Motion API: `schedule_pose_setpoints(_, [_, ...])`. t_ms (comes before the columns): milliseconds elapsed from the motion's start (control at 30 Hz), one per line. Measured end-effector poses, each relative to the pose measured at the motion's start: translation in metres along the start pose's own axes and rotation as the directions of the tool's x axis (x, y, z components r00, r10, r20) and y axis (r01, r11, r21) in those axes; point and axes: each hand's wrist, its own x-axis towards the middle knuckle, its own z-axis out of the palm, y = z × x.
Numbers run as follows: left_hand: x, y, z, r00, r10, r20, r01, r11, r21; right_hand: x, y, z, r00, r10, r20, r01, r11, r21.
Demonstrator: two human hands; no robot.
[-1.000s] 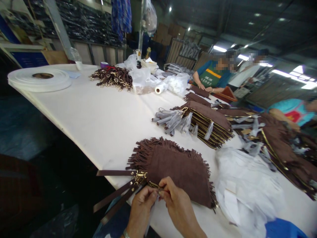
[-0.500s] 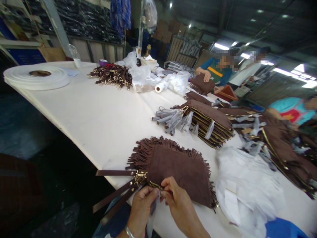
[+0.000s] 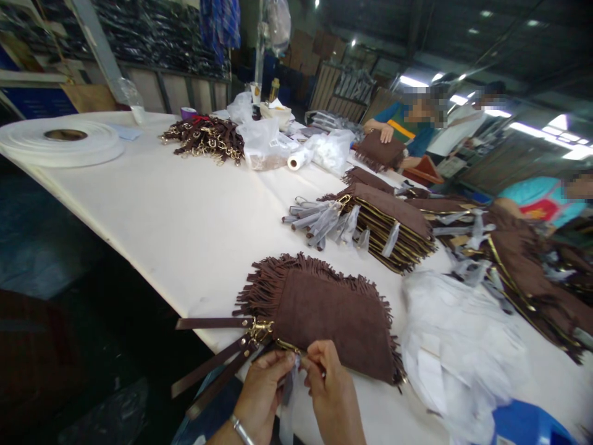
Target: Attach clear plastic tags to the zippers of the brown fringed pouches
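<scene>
A brown suede fringed pouch (image 3: 324, 309) lies at the near edge of the white table (image 3: 185, 222), with brown straps (image 3: 208, 364) hanging off its gold clasp (image 3: 260, 329). My left hand (image 3: 263, 389) and my right hand (image 3: 330, 389) meet at the pouch's near edge, by the gold zipper. Both pinch a thin translucent strip (image 3: 288, 395) that hangs down between them. Their fingers are closed on it.
A stack of finished fringed pouches (image 3: 389, 225) with clear-wrapped pulls sits mid-table. White paper or plastic pieces (image 3: 458, 352) pile up at right. A white tape roll (image 3: 60, 139), a heap of brown straps (image 3: 204, 139) and plastic bags lie farther back. Other people sit at the far right.
My hands have slipped slightly lower along the pouch's edge and the strip now hangs more clearly between them. A person at the far end has lifted a pouch.
</scene>
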Motion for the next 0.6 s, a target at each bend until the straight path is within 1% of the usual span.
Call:
schedule_pose_setpoints(67, [-0.001, -0.001, 0.002, 1.000, 0.027, -0.002, -0.027, 1.000, -0.012, -0.003, 0.002, 0.004, 0.998, 0.048, -0.040, -0.047, 0.998, 0.032])
schedule_pose_setpoints(133, [-0.003, -0.002, 0.005, 0.998, 0.062, -0.015, -0.062, 0.998, -0.013, -0.005, 0.003, 0.007, 0.995, 0.062, -0.076, -0.061, 0.998, 0.018])
schedule_pose_setpoints(233, [-0.004, -0.004, 0.007, 0.992, 0.120, -0.046, -0.120, 0.993, 0.012, -0.009, 0.002, 0.012, 0.992, 0.028, -0.122, -0.032, 0.999, -0.029])
schedule_pose_setpoints(333, [-0.004, -0.007, 0.007, 0.983, 0.162, -0.084, -0.159, 0.986, 0.043, -0.015, 0.001, 0.019, 0.980, -0.019, -0.199, 0.014, 1.000, -0.027])
schedule_pose_setpoints(433, [-0.003, -0.009, 0.006, 0.980, 0.179, -0.089, -0.173, 0.982, 0.075, -0.023, 0.003, 0.029, 0.965, -0.023, -0.263, 0.029, 0.999, 0.021])
schedule_pose_setpoints(533, [-0.004, -0.010, 0.006, 0.981, 0.177, -0.076, -0.172, 0.982, 0.075, -0.030, 0.008, 0.038, 0.963, 0.017, -0.269, 0.002, 0.998, 0.071])
schedule_pose_setpoints(600, [-0.004, -0.009, 0.007, 0.983, 0.162, -0.087, -0.158, 0.986, 0.048, -0.033, 0.012, 0.043, 0.963, 0.032, -0.268, -0.008, 0.996, 0.093])
